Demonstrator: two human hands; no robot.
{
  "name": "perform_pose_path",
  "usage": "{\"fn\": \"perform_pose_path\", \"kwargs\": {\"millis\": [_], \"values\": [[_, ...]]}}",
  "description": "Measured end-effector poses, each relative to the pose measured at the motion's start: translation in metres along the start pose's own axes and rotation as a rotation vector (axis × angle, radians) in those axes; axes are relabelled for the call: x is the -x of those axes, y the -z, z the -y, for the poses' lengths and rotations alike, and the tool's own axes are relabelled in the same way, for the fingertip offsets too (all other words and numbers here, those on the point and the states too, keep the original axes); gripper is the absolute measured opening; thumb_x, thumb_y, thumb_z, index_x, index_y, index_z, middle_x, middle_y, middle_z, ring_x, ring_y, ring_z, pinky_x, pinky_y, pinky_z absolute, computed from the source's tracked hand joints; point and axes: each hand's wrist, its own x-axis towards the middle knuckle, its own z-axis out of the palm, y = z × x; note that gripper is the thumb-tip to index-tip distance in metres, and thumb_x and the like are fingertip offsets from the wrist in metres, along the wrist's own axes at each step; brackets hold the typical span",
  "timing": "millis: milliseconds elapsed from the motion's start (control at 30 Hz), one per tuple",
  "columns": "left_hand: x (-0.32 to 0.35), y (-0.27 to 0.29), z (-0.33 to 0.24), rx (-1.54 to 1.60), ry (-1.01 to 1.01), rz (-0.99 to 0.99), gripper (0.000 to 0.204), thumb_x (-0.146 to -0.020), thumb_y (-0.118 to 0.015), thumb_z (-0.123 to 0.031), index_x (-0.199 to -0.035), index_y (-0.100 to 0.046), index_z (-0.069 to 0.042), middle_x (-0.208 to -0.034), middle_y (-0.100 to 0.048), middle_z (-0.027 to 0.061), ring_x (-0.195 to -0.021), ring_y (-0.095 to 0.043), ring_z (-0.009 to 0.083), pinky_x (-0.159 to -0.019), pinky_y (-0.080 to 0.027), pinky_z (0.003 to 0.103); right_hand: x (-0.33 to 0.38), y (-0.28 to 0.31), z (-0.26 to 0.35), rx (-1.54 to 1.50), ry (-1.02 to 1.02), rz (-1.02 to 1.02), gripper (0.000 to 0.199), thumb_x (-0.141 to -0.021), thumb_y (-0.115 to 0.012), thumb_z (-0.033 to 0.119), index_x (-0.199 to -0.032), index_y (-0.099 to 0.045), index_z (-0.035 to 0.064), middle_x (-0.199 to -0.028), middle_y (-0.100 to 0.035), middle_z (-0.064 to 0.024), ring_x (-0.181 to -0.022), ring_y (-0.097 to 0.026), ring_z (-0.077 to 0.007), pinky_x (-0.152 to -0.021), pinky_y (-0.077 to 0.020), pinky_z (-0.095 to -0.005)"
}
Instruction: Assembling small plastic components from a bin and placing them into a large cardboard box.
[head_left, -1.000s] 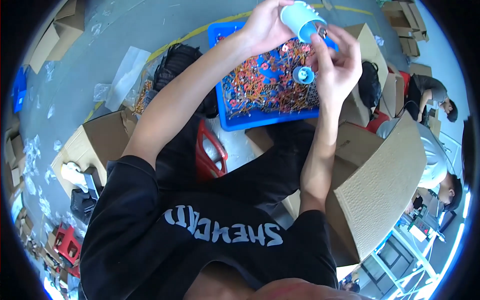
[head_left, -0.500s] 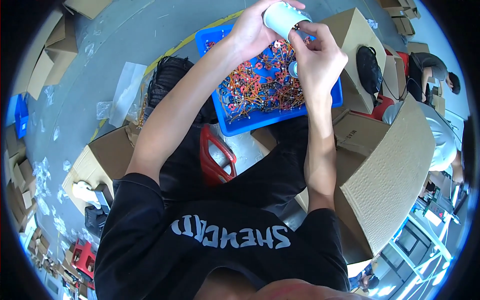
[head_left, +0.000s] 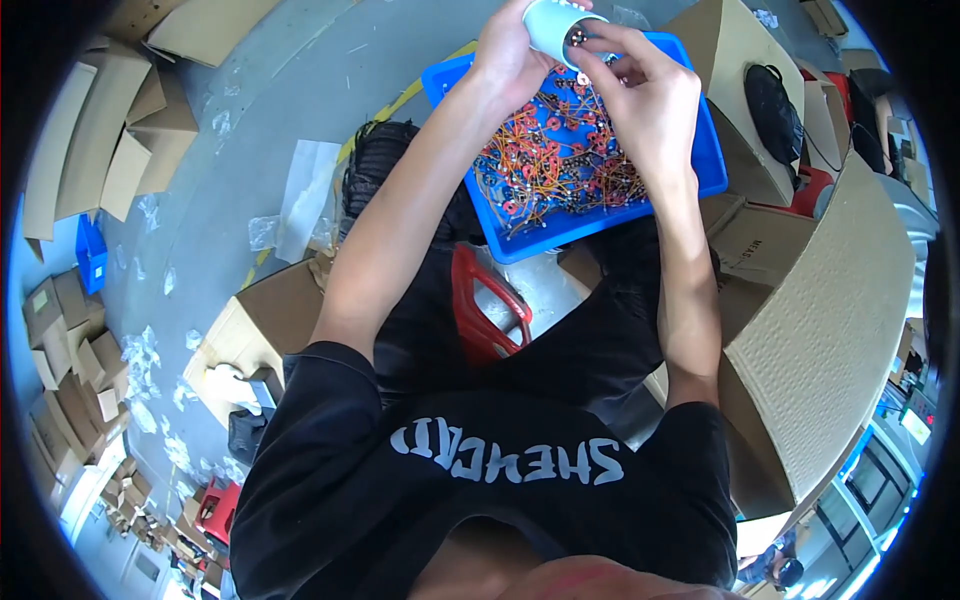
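Note:
At the far end of my reach, my left hand [head_left: 505,62] is closed around a pale cylindrical cup [head_left: 546,28]. The cup lies tilted, its open end toward my right hand [head_left: 655,108]. A small dark piece with bright dots [head_left: 577,36] shows inside the mouth. My right fingers are bent at the rim, thumb and fingertips drawn together; what they grip is too small to make out. Beneath both hands is a blue tray [head_left: 711,150] with many small red and dark round parts on orange wires [head_left: 545,170].
A large open cardboard box [head_left: 820,340] stands beside my right arm, and another carton [head_left: 245,325] by my left elbow. A black bag [head_left: 773,112] rests on a box at the far right. Between my legs is a red-framed object [head_left: 480,305]. Plastic scraps [head_left: 140,360] litter the floor.
The whole view has shifted, so tray and boxes appear farther right. My right fingers have drawn back from inside the cup to its rim. A round silvery disc near that hand no longer shows.

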Motion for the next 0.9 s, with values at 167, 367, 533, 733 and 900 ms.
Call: {"fn": "perform_pose_path", "kwargs": {"millis": [167,367,533,733,900], "values": [[-0.005,0.013,0.003,-0.08,-0.003,-0.15,0.035,-0.092,-0.039,-0.029,-0.097,-0.058,0.0,-0.086,-0.063,0.0121,-0.08,-0.062,0.0235,-0.078,-0.052,0.036,0.002,-0.007,-0.002,0.045,-0.01,-0.014,0.022,-0.073,-0.073,0.014,-0.092,-0.067,0.0055,-0.079,-0.069,-0.0072,-0.059,-0.064,-0.0157,-0.053,-0.0499,-0.0262],[-0.004,0.003,-0.003,-0.232,0.017,-0.163,0.038,-0.089,-0.039,-0.032,-0.1,-0.057,-0.001,-0.097,-0.061,0.0114,-0.092,-0.057,0.0215,-0.084,-0.044,0.034,-0.002,-0.011,0.008,0.012,-0.117,-0.112,0.021,-0.073,-0.073,0.015,-0.09,-0.066,0.0052,-0.077,-0.068,-0.0079,-0.062,-0.066,-0.0229,-0.055,-0.0517,-0.0305],[-0.005,0.004,0.002,-0.264,-0.04,-0.148,0.045,-0.091,-0.034,-0.036,-0.103,-0.058,0.0,-0.092,-0.061,0.0101,-0.083,-0.056,0.0213,-0.079,-0.044,0.036,0.004,-0.021,-0.006,-0.007,-0.069,-0.228,0.021,-0.072,-0.073,0.008,-0.091,-0.065,0.0045,-0.07,-0.065,-0.0057,-0.051,-0.057,-0.0126,-0.05,-0.0471,-0.0239],[-0.002,-0.008,0.001,-0.172,-0.042,-0.216,0.046,-0.094,-0.033,-0.038,-0.104,-0.058,-0.002,-0.091,-0.06,0.0091,-0.088,-0.056,0.0198,-0.079,-0.043,0.032,0.002,-0.017,-0.009,-0.121,0.05,-0.311,0.028,-0.071,-0.073,0.004,-0.092,-0.056,0.0056,-0.058,-0.056,-0.0053,-0.043,-0.048,-0.0126,-0.044,-0.0423,-0.025],[0.0,-0.011,-0.007,-0.225,-0.039,-0.225,0.046,-0.094,-0.032,-0.039,-0.103,-0.058,-0.002,-0.091,-0.06,0.0086,-0.089,-0.056,0.0193,-0.079,-0.043,0.032,0.002,-0.015,0.0,-0.142,0.038,-0.283,0.031,-0.07,-0.073,0.001,-0.092,-0.052,0.0062,-0.053,-0.049,-0.0044,-0.042,-0.045,-0.0124,-0.042,-0.0376,-0.0253]]}}
